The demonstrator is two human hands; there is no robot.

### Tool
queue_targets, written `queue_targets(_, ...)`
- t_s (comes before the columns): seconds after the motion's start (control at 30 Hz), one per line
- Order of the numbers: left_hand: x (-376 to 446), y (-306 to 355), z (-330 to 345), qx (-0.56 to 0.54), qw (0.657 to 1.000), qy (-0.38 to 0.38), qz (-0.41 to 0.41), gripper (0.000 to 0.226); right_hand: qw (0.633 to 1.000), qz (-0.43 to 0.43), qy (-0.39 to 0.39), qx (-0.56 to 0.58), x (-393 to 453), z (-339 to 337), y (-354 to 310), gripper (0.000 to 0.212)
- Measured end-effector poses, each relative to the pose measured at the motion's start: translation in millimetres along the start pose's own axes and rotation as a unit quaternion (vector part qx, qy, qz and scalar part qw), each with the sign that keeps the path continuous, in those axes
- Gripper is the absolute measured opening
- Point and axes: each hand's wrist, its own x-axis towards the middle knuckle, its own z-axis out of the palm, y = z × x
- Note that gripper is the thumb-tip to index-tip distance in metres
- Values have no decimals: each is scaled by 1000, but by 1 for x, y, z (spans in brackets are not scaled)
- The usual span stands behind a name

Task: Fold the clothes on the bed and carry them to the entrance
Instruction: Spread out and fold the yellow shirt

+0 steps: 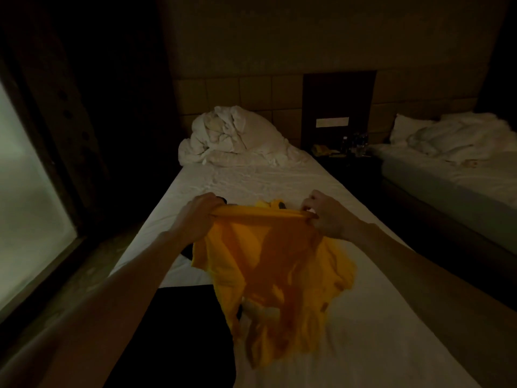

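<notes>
A yellow shirt [274, 264] hangs above the bed [251, 177], stretched between both hands by its upper edge. My left hand [197, 217] grips the left end of that edge. My right hand [324, 214] pinches the right end. The shirt's lower part droops crumpled onto the white sheet. A black garment [179, 331] lies flat on the bed under the shirt's left side, and a bit of dark cloth [223, 200] shows behind my left hand.
A bunched white duvet [232, 135] sits at the head of the bed. A dark nightstand [347, 158] with bottles stands to the right, then a second bed [453, 175]. A window [25, 205] runs along the left wall beside a narrow floor strip.
</notes>
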Motion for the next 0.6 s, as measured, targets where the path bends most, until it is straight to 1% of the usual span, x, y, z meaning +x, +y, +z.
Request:
queue_targets(0.07,2,4,-4,-3,999,40,-13,35,999,46,-27,-4,1,2,2,9)
queue_targets(0.1,3,8,-7,7,998,60,-28,34,997,75,-36,-1,1,2,2,10)
queue_targets(0.2,5,8,-12,54,988,111,-96,31,988,147,-32,29,2,4,7,24)
queue_targets(0.23,5,5,-13,69,982,121,-124,29,985,165,-27,50,1,4,10,24)
queue_targets(0.3,4,-1,-10,106,972,119,-171,26,978,190,-6,91,3,5,13,22)
queue_targets(0.33,3,-2,-7,118,971,102,-183,27,973,200,14,113,5,5,12,23)
queue_targets(0.37,3,-2,-3,131,971,71,-186,33,967,207,39,142,8,4,7,23)
queue_targets(0.4,4,-1,4,145,974,33,-174,45,959,210,63,179,12,1,-1,21)
queue_targets(0.43,5,1,11,157,976,-5,-151,64,949,211,85,219,17,-1,-11,19)
queue_targets(0.47,6,8,19,155,982,-29,-104,84,937,213,98,258,23,-5,-21,18)
queue_targets(0.5,6,18,27,151,987,-39,-42,100,925,215,104,294,29,-8,-32,18)
queue_targets(0.53,5,34,32,149,988,-27,30,106,911,216,106,334,34,-11,-42,19)
queue_targets(0.57,2,50,38,150,984,0,96,106,895,220,104,374,39,-13,-51,20)
queue_targets(0.6,-2,63,42,162,972,50,164,99,879,226,100,409,43,-14,-59,21)
